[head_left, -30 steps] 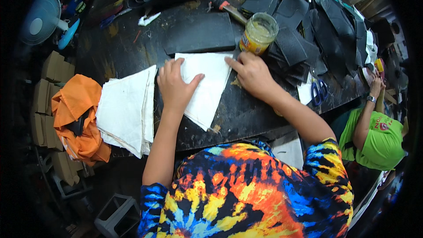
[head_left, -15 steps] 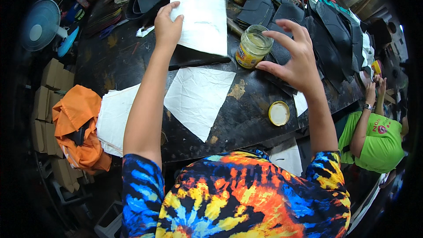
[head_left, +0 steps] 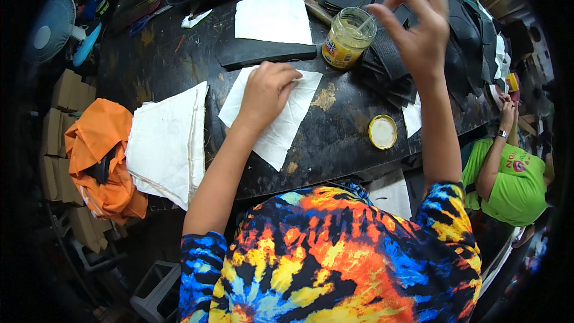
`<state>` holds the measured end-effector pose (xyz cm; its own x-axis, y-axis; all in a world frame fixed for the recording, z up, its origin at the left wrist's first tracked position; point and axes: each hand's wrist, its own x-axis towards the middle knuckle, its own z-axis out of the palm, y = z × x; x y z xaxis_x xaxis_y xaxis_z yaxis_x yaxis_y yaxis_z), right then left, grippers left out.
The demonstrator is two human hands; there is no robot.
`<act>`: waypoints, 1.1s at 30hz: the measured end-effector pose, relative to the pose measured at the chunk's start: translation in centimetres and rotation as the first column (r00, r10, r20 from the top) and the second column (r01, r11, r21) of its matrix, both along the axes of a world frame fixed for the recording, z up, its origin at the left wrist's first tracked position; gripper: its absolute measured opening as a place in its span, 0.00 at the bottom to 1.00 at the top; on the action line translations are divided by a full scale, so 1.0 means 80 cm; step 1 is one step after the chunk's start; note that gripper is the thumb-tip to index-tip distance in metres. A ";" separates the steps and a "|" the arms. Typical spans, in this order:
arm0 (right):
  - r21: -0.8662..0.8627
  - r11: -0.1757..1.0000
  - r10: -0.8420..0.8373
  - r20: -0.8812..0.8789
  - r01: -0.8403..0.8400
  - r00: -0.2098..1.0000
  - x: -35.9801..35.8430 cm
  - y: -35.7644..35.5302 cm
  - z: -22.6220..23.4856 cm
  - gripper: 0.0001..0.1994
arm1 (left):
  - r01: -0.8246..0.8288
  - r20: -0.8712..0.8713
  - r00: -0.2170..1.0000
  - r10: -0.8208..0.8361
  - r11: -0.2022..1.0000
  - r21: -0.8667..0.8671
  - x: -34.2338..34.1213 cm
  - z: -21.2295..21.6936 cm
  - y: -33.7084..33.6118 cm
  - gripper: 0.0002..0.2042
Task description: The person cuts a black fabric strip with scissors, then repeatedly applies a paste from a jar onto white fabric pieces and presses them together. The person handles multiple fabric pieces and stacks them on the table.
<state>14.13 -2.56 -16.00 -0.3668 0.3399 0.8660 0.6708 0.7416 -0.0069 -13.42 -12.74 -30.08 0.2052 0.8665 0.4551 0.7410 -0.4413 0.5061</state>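
On the dark desk (head_left: pixel 179 60) I count two single white cloth pieces: one (head_left: pixel 272 116) lies near the front edge under the left hand (head_left: pixel 266 93), and the second one (head_left: pixel 275 15) lies farther back, on top of a flat black slab (head_left: pixel 263 54). The left hand rests on the near cloth piece with the fingers curled, the fingertips pressing or pinching the cloth near its upper edge; I cannot tell which. The right hand (head_left: pixel 418 30) is raised above a pile of black leather-like pieces (head_left: pixel 394 66), fingers spread and bent, holding nothing that I can see. Just beside this hand stands one open glass jar (head_left: pixel 348 37) with yellowish content and a yellow label on its side; a thin stick stands inside it. One round lid (head_left: pixel 382 131), yellow at the rim and pale inside, lies apart from the jar, near the front edge of the desk. At the left end of the desk there is one stack of white cloth sheets (head_left: pixel 167 143), hanging a little over the edge, and beside it one orange cloth (head_left: pixel 98 155) on brown cardboard boxes (head_left: pixel 60 96). One small fan (head_left: pixel 51 30) stands at the far left. At the right another person in a green shirt (head_left: pixel 517 176) sits, well apart from the hands
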 end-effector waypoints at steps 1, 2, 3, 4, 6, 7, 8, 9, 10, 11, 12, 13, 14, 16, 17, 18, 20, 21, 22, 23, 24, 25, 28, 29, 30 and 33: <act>-0.082 0.997 -0.004 0.026 0.006 1.000 0.004 -0.012 -0.001 0.14 | -0.007 -0.019 1.000 0.008 0.999 0.042 0.003 -0.006 -0.004 0.08; -0.164 0.986 -0.008 0.051 0.016 0.999 0.007 -0.025 -0.005 0.13 | -0.012 -0.046 0.999 0.015 0.998 0.066 0.005 -0.012 -0.007 0.09; -0.244 0.969 -0.011 0.075 0.029 0.997 0.011 -0.041 -0.010 0.13 | -0.016 -0.075 0.997 0.022 0.996 0.088 0.006 -0.016 -0.009 0.10; -0.331 0.935 -0.020 0.316 0.130 0.948 0.021 -0.069 -0.017 0.11 | -0.021 -0.079 0.996 0.028 0.996 0.087 0.006 -0.020 -0.009 0.11; -0.665 0.737 0.285 0.148 -0.118 0.947 0.020 -0.088 -0.037 0.10 | -0.035 -0.086 0.995 0.042 0.996 0.082 0.006 -0.024 -0.008 0.12; -0.835 0.512 0.305 -0.042 -0.201 0.951 0.013 -0.092 -0.054 0.10 | -0.038 -0.086 0.995 0.046 0.996 0.086 0.006 -0.025 -0.008 0.12; -0.896 0.264 0.308 -0.272 -0.357 0.912 0.001 -0.097 -0.077 0.11 | -0.042 -0.087 0.995 0.049 0.995 0.088 0.007 -0.026 -0.008 0.12; -0.915 0.262 0.225 -0.253 -0.308 0.941 -0.018 -0.096 -0.105 0.12 | -0.042 -0.093 0.994 0.051 0.995 0.092 0.007 -0.026 -0.008 0.13; -0.927 0.251 0.154 -0.247 -0.280 0.957 -0.036 -0.093 -0.131 0.14 | -0.041 -0.073 0.996 0.048 0.996 0.084 0.007 -0.027 -0.008 0.13; -0.884 0.384 0.179 -0.212 -0.267 0.961 -0.047 -0.091 -0.153 0.15 | -0.040 -0.057 0.997 0.044 0.996 0.078 0.007 -0.027 -0.007 0.13; -0.879 0.445 0.134 -0.123 -0.170 0.983 -0.054 -0.087 -0.171 0.17 | -0.052 -0.039 0.998 0.055 0.997 0.063 0.006 -0.027 -0.007 0.13; -0.811 0.563 0.111 -0.120 -0.162 0.986 -0.057 -0.085 -0.186 0.19 | -0.047 -0.042 0.998 0.050 0.997 0.062 0.006 -0.028 -0.007 0.13; -0.777 0.606 0.122 -0.119 -0.169 0.985 -0.059 -0.083 -0.196 0.19 | -0.050 -0.041 0.998 0.053 0.997 0.051 0.006 -0.028 -0.008 0.14; -0.733 0.666 0.097 -0.097 -0.137 0.991 -0.061 -0.084 -0.204 0.19 | -0.040 -0.050 0.998 0.042 0.998 0.044 0.004 -0.028 -0.007 0.14; -0.750 0.645 0.122 -0.089 -0.147 0.989 -0.059 -0.090 -0.203 0.19 | -0.029 -0.058 0.998 0.031 0.999 0.042 0.003 -0.028 -0.007 0.14; -0.749 0.640 0.156 -0.092 -0.172 0.983 -0.057 -0.098 -0.199 0.19 | -0.017 -0.066 0.998 0.020 0.999 0.047 0.002 -0.028 -0.007 0.14; -0.714 0.659 0.232 -0.103 -0.234 0.967 -0.060 -0.120 -0.192 0.18 | -0.024 -0.065 0.998 0.026 0.999 0.040 0.002 -0.028 -0.006 0.13; -0.696 0.665 0.286 -0.099 -0.271 0.953 -0.060 -0.135 -0.190 0.18 | -0.030 -0.067 0.997 0.032 0.999 0.031 0.002 -0.028 -0.006 0.13; -0.678 0.666 0.345 -0.087 -0.309 0.935 -0.061 -0.146 -0.188 0.19 | -0.029 -0.058 0.998 0.032 0.998 0.048 0.003 -0.028 -0.006 0.13; -0.691 0.645 0.377 -0.084 -0.326 0.922 -0.061 -0.152 -0.187 0.19 | -0.032 -0.052 0.998 0.035 0.998 0.058 0.003 -0.028 -0.006 0.13; -0.692 0.652 0.316 -0.122 -0.309 0.941 -0.063 -0.153 -0.187 0.20 | -0.039 -0.048 0.998 0.041 0.998 0.056 0.003 -0.028 -0.006 0.12; -0.687 0.659 0.277 -0.156 -0.305 0.948 -0.065 -0.153 -0.188 0.20 | -0.035 -0.044 0.998 0.038 0.998 0.057 0.004 -0.028 -0.006 0.12; -0.689 0.682 0.216 -0.131 -0.246 0.968 -0.068 -0.150 -0.190 0.22 | -0.040 -0.046 0.998 0.042 0.998 0.043 0.004 -0.027 -0.007 0.12; -0.669 0.710 0.226 -0.080 -0.221 0.971 -0.070 -0.153 -0.190 0.22 | -0.042 -0.047 0.998 0.044 0.998 0.046 0.003 -0.027 -0.007 0.12; -0.654 0.731 0.239 -0.023 -0.196 0.971 -0.072 -0.158 -0.189 0.23 | -0.047 -0.051 0.998 0.049 0.998 0.037 0.003 -0.027 -0.007 0.12; -0.650 0.716 0.388 0.067 -0.255 0.919 -0.073 -0.199 -0.184 0.22 | -0.031 -0.051 0.998 0.032 0.999 0.017 0.002 -0.028 -0.006 0.13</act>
<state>8.30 -18.46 -30.69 -0.6834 0.6038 0.4103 0.4300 0.7871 -0.4421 -13.29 -13.23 -32.29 0.2011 0.8654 0.4591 0.7797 -0.4251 0.4598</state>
